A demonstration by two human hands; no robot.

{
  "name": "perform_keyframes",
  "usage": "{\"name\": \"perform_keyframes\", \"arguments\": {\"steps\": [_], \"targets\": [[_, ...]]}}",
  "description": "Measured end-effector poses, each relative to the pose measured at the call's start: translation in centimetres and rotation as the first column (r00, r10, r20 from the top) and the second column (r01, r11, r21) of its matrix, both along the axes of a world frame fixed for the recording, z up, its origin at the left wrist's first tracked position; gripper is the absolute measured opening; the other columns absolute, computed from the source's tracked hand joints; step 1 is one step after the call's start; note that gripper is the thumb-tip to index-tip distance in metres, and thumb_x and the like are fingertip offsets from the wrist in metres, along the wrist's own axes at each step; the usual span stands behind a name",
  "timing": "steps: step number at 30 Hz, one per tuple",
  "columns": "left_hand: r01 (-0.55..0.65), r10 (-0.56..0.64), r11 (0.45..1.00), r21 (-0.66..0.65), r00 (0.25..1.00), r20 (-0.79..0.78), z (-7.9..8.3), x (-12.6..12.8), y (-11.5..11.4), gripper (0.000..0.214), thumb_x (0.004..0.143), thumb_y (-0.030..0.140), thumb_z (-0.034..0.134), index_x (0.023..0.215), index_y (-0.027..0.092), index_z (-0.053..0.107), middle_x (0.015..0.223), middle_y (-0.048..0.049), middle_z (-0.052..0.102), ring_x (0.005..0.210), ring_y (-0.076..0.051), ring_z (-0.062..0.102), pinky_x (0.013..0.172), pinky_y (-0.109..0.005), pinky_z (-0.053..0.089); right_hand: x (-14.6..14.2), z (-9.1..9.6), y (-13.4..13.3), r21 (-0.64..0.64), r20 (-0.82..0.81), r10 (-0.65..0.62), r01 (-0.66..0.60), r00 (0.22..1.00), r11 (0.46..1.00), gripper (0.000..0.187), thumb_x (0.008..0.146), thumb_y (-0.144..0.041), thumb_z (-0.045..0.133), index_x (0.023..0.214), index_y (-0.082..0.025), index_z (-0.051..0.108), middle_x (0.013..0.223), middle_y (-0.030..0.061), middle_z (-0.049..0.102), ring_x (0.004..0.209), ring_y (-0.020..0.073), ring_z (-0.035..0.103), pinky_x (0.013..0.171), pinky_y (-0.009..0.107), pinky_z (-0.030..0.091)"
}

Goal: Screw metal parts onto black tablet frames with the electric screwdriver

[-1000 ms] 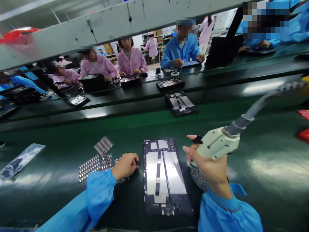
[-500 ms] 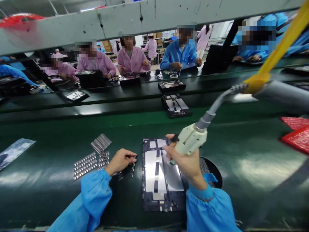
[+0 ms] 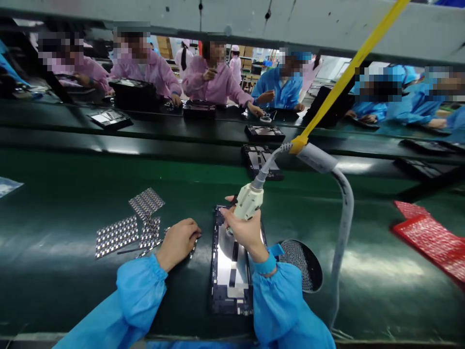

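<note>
Tablet (image 3: 224,264): the clock's centre, 12 pointing away from the person; flat on the tabletop (image 3: 174,310), a silver plate in a dark frame, partly covered by the right hand (image 3: 243,233) and sleeve.
Tool (image 3: 249,201): pale green, tilted, held over the tablet's 12 o'clock half; its tip cannot be made out, so contact is unclear.
Right fingers: wrapped round the tool.
Left hand (image 3: 177,242): between 9 and 10 o'clock, low over the tabletop, apart from the tablet.
Left fingers: bent and close together beside a small strip (image 3: 193,250); whether they pinch it I cannot tell.
Sheets (image 3: 116,236): toward 10 o'clock, beyond the left hand, partly overlapping, dotted with small parts.
Dish (image 3: 315,269): 3 o'clock, just beside the right sleeve, round and dark, with a perforated-looking patch.
Cable (image 3: 345,203): grey, looping from the tool toward 2 o'clock, then down; a yellow strap (image 3: 348,82) is tied to it.
Red pouch (image 3: 432,242): 3 o'clock, well apart.
Two devices (image 3: 256,157): between 12 and 1 o'clock, one behind the other.
Co-workers (image 3: 214,80): seated across, 10 to 2 o'clock, in pink or blue.
</note>
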State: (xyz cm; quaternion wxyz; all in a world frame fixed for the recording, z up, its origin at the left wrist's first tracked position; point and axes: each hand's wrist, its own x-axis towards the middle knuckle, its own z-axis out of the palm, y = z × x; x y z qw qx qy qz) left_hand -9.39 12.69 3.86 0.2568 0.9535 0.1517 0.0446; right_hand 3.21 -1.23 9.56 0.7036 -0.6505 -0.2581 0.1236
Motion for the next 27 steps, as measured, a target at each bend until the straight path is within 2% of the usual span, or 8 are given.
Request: {"name": "perform_keyframes", "arguments": {"steps": [4,10,13,17,19,21,25,27], "targets": [[-0.074,0.074,0.997,0.004,0.995,0.063,0.7,-0.3,-0.2,0.021,0.087,0.019,0.052,0.094,0.02,0.072,0.098,-0.0052,0.071,0.092,-0.022,0.065,0.082,-0.031,0.046,0.1,-1.0,0.3,-0.042,0.045,-0.008,0.01,0.999,0.999,0.026,0.071,-0.023,0.07,0.095,-0.015,0.063,0.05,-0.0062,0.053,0.04,0.0116,0.05,0.043,0.024,0.041],[-0.12,0.154,0.928,-0.354,0.985,0.071,1.3,-0.6,0.0,0.021,0.084,0.034,0.059,0.091,0.022,0.074,0.092,-0.0018,0.075,0.085,-0.02,0.068,0.076,-0.028,0.049,0.0,-1.6,0.5,-0.083,0.065,-0.017,0.022,0.998,0.996,0.028,0.071,-0.022,0.07,0.096,-0.015,0.062,0.052,-0.0054,0.055,0.042,0.0125,0.052,0.045,0.025,0.044],[-0.127,0.184,0.842,-0.525,0.981,0.059,1.1,-0.2,-0.4,0.021,0.081,0.036,0.062,0.088,0.02,0.074,0.087,-0.0033,0.074,0.081,-0.02,0.068,0.071,-0.027,0.049,-0.1,-1.0,0.4,-0.08,0.052,-0.024,0.029,0.998,0.996,0.027,0.072,-0.021,0.07,0.097,-0.015,0.062,0.05,-0.0062,0.054,0.041,0.012,0.051,0.044,0.025,0.043],[-0.137,0.227,0.628,-0.766,0.974,0.012,0.2,1.3,-1.5,0.025,0.07,0.036,0.07,0.08,0.014,0.069,0.07,-0.0047,0.07,0.064,-0.019,0.066,0.061,-0.027,0.05,-0.3,0.3,0.3,-0.003,0.044,-0.053,0.053,0.998,0.999,0.027,0.072,-0.02,0.071,0.097,-0.015,0.062,0.048,-0.0067,0.055,0.04,0.0115,0.052,0.047,0.025,0.047],[-0.112,0.207,0.556,-0.824,0.978,0.006,-0.4,2.0,-2.0,0.025,0.068,0.037,0.071,0.076,0.013,0.067,0.067,-0.0044,0.068,0.06,-0.018,0.064,0.058,-0.027,0.049,-0.4,0.9,0.4,0.034,0.027,-0.046,0.045,0.999,0.998,0.027,0.072,-0.02,0.071,0.097,-0.015,0.062,0.048,-0.0066,0.056,0.039,0.0114,0.052,0.047,0.025,0.047],[-0.085,0.187,0.575,-0.814,0.982,0.03,-0.9,2.6,-2.4,0.024,0.071,0.037,0.068,0.075,0.013,0.068,0.067,-0.0047,0.068,0.06,-0.017,0.064,0.058,-0.026,0.048,-0.5,1.1,0.5,0.048,0.018,-0.029,0.028,0.999,0.998,0.027,0.073,-0.019,0.071,0.098,-0.015,0.062,0.047,-0.0065,0.057,0.038,0.0115,0.052,0.046,0.025,0.047],[-0.055,0.164,0.761,-0.647,0.98,0.109,-0.7,3.0,-2.6,0.019,0.078,0.032,0.062,0.079,0.015,0.071,0.072,-0.0038,0.071,0.067,-0.017,0.062,0.06,-0.025,0.043,-0.7,0.8,1.1,0.033,0.02,0.003,-0.003,1.0,0.999,0.03,0.072,-0.018,0.071,0.1,-0.015,0.062,0.05,-0.006,0.058,0.04,0.0119,0.054,0.048,0.027,0.048],[-0.054,0.156,0.797,-0.601,0.981,0.119,-0.4,3.1,-2.6,0.017,0.079,0.029,0.06,0.077,0.016,0.071,0.071,-0.0022,0.07,0.066,-0.016,0.06,0.059,-0.024,0.04,-0.8,0.4,1.4,0.02,0.014,0.001,-0.001,1.0,1.0,0.029,0.072,-0.02,0.072,0.1,-0.015,0.063,0.051,-0.0057,0.058,0.042,0.012,0.054,0.05,0.027,0.049]]}}
